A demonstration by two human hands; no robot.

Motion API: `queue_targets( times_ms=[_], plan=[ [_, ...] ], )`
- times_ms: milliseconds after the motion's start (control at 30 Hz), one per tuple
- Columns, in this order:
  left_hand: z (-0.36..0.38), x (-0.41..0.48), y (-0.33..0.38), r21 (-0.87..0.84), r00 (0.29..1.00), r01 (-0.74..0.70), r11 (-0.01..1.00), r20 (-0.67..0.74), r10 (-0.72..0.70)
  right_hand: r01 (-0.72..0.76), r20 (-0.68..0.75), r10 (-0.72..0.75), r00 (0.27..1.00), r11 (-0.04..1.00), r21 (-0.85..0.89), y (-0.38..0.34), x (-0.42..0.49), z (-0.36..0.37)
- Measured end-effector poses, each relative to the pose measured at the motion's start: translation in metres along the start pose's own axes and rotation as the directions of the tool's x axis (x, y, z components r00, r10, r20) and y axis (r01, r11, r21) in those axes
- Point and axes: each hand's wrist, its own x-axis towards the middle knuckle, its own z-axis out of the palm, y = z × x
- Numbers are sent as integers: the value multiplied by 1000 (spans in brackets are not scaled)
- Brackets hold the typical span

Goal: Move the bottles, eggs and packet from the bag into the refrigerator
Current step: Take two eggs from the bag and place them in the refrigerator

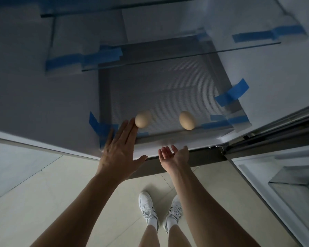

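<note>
Pale floor tiles run beneath the person, whose white sneakers stand side by side just in front of the open refrigerator. Seen from above, the cabinet's grey inner walls frame a ribbed shelf low in the compartment, with a glass shelf above it. Strips of blue tape are stuck at the corners and edges of both. The door hangs open on the right, showing a clear bin on its inner side.

Two tan eggs lie on the ribbed shelf near its front edge, apart from each other. The left egg sits toward the shelf's front left corner; the right egg lies nearer the right side, tilted a little on its long axis.

Both arms reach forward and the hands are apart. The left hand is stretched out flat, back upward, fingers straight and close together, thumb spread to the side. Its longest fingertips meet the left side of the left egg without curling round it. The right hand is lower in the view, over the refrigerator's front sill, palm turned up and fingers loosely spread. It is well short of the right egg, which lies beyond it and slightly to its right, touched by neither hand.
</note>
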Motion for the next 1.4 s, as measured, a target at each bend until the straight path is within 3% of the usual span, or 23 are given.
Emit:
queue_targets(
  times_ms=[700,1033,1400],
  plan=[
    [-2,0,-6,-72,998,-56,996,28,58,-4,176,1,984,1000,14,0,3,-45],
    [-6,1,-5,-68,997,-47,997,56,51,-8,25,8,1000,999,32,9,-21,-92],
    [-6,2,-7,-46,995,-57,997,77,60,5,-43,-4,999,1000,15,15,-40,-132]
  ],
)
